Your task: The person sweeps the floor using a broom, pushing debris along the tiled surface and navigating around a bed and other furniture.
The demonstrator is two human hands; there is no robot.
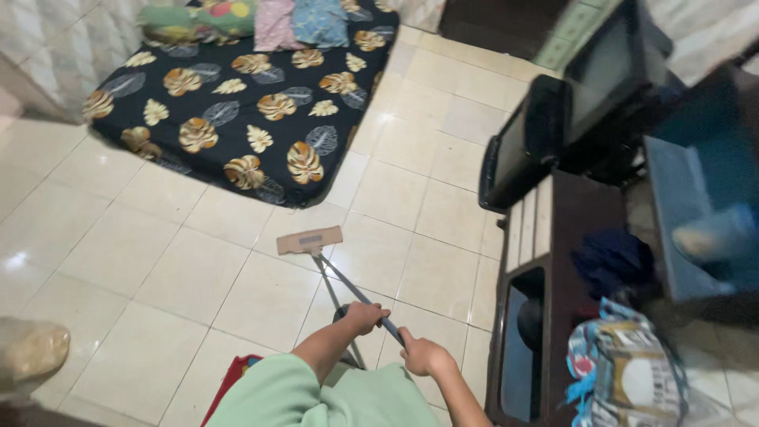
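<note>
Both my hands grip the grey handle of a flat mop (341, 278). My left hand (364, 316) holds the pole higher toward the head, and my right hand (423, 356) holds it lower, closer to my body. The mop's flat tan head (309, 239) rests on the cream floor tiles (142, 261), just in front of the corner of a dark mattress (237, 103) printed with leaves. My green sleeves (285, 395) fill the bottom of the view.
Pillows (261, 17) lie at the far end of the mattress. A dark low cabinet (545, 261) with a flat screen (522, 142) stands on the right. A patterned bag (624, 372) sits at bottom right, a pale sack (32, 352) at bottom left.
</note>
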